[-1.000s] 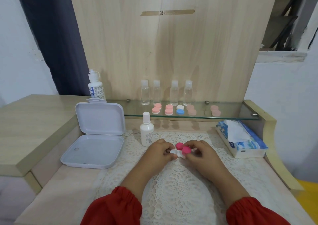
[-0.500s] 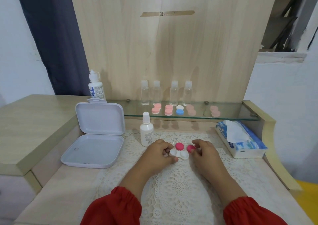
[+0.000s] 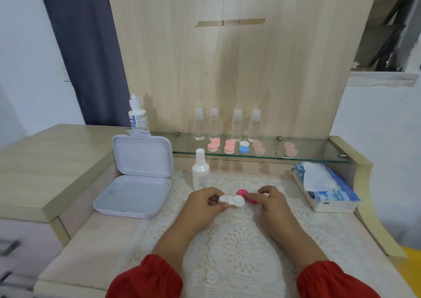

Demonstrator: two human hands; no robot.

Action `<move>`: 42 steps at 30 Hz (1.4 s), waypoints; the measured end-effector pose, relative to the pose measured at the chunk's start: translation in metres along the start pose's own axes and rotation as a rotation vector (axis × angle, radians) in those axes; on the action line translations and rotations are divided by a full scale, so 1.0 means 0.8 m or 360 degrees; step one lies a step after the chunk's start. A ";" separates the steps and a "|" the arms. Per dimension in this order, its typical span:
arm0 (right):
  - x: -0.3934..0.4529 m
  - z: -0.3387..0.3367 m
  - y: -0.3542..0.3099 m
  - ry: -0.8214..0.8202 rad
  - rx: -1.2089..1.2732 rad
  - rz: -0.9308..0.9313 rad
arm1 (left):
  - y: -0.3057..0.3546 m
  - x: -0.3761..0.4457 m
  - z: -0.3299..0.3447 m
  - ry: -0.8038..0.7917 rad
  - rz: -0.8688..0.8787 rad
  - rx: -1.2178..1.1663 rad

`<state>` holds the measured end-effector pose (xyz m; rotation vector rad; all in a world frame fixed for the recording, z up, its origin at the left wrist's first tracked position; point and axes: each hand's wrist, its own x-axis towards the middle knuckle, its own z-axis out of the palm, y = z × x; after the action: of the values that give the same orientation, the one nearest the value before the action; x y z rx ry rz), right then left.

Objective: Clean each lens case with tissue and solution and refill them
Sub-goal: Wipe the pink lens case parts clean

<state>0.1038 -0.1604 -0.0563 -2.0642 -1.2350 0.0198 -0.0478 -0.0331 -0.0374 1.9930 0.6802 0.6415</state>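
- Head view: white lens case lies between both hands above the lace mat on the worktop, long axis left to right.
- Left hand pinches the case's left end; it is the nearer hand.
- Right hand, fingers curled, holds a pink cap just beside the right well; a second pink cap shows just behind.
- Tissue pack lies right; spray bottle stands behind the left hand.
- Hidden: well contents and whether the case touches the mat.
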 end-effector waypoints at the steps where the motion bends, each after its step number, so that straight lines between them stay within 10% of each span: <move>1: 0.000 -0.002 -0.003 -0.0016 -0.0018 0.0033 | -0.001 -0.004 -0.003 0.0027 -0.0033 -0.0040; 18: -0.001 -0.010 -0.015 0.0021 0.0061 0.0098 | -0.026 -0.025 -0.149 0.0810 -0.0203 0.0104; 30: -0.001 -0.009 -0.012 -0.0004 0.0003 0.0075 | -0.063 -0.019 -0.186 0.0485 0.0596 0.1310; 42: -0.001 -0.007 -0.009 0.0030 0.0092 0.0115 | -0.069 -0.021 -0.183 0.0606 0.0411 0.1117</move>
<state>0.0998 -0.1620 -0.0485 -2.0536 -1.1352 0.0684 -0.1689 0.0659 -0.0220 2.6655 0.9794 1.0602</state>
